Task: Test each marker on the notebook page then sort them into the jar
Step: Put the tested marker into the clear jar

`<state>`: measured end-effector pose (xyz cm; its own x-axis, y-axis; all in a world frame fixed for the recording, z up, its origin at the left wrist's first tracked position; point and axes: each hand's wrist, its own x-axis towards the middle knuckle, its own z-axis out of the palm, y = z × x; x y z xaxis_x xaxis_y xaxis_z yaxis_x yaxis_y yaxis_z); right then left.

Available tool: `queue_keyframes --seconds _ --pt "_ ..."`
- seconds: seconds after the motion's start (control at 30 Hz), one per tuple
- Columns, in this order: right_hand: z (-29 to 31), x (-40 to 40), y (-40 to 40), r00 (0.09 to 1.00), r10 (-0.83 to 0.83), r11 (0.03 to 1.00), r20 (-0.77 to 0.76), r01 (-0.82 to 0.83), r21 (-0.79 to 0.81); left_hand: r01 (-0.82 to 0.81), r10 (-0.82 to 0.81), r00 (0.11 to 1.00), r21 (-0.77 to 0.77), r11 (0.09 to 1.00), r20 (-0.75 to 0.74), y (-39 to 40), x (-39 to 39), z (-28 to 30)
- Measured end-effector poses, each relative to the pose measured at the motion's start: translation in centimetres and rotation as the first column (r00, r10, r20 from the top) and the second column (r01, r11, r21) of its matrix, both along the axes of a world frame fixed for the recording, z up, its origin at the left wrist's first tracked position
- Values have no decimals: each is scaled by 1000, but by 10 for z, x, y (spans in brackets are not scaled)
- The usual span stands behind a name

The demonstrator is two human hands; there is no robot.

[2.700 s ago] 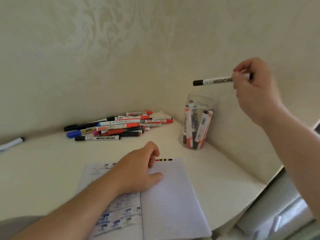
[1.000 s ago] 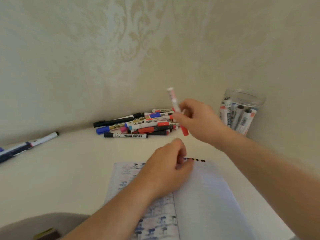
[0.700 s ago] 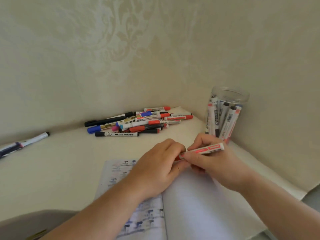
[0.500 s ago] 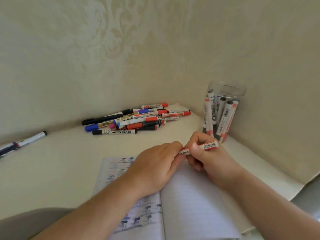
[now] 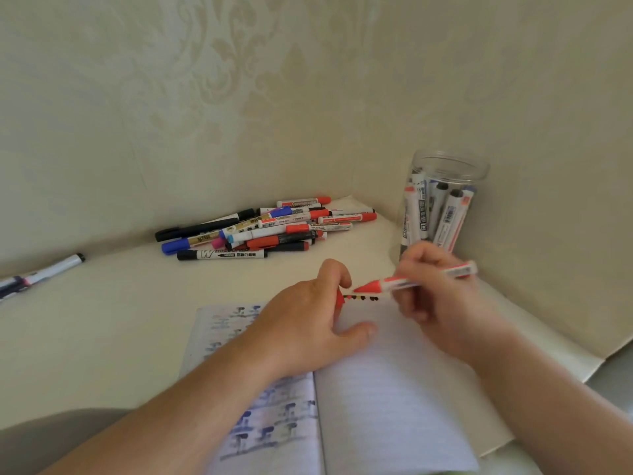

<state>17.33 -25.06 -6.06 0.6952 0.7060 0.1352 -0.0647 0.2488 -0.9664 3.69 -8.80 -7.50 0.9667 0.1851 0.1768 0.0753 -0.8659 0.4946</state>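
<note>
Our right hand (image 5: 442,296) holds the marker (image 5: 416,281), tip pointing at our left hand (image 5: 308,323), which holds its cap (image 5: 339,301) on the notebook (image 5: 394,399).

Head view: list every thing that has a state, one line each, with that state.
Red marker: uncapped, held above the page, tip toward the test marks.
Cap: off, pinched in the left hand.
Right hand: grips the red marker.
Left hand: rests on the notebook.
Notebook: open, flat.
Jar: upright, lidless, holding markers.
Pile: capped markers lying loose.
</note>
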Motion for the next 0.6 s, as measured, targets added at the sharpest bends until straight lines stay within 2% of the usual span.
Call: queue_keyframes --seconds 0.07,0.13,0.23,0.3,0.4,0.6 --pt "10 13 -12 995 -65 996 -72 69 62 -4 9 998 78 997 -55 -2 1 0" --pt "17 20 -20 997 -69 997 -27 69 -19 54 -35 994 196 979 -103 -3 3 2" --pt "13 25 -17 973 -44 958 228 106 -268 106 -67 988 288 952 -141 -4 8 3" --pt "11 28 -8 940 -37 919 338 165 -359 125 -79 985 314 941 -155 -5 12 4" --pt "7 32 5 931 -69 904 358 210 -373 144 -86 980 337 930 -181 -7 16 6" --pt "-5 28 9 894 -234 851 383 378 -364 151 -86 975 328 933 -203 -8 20 7"
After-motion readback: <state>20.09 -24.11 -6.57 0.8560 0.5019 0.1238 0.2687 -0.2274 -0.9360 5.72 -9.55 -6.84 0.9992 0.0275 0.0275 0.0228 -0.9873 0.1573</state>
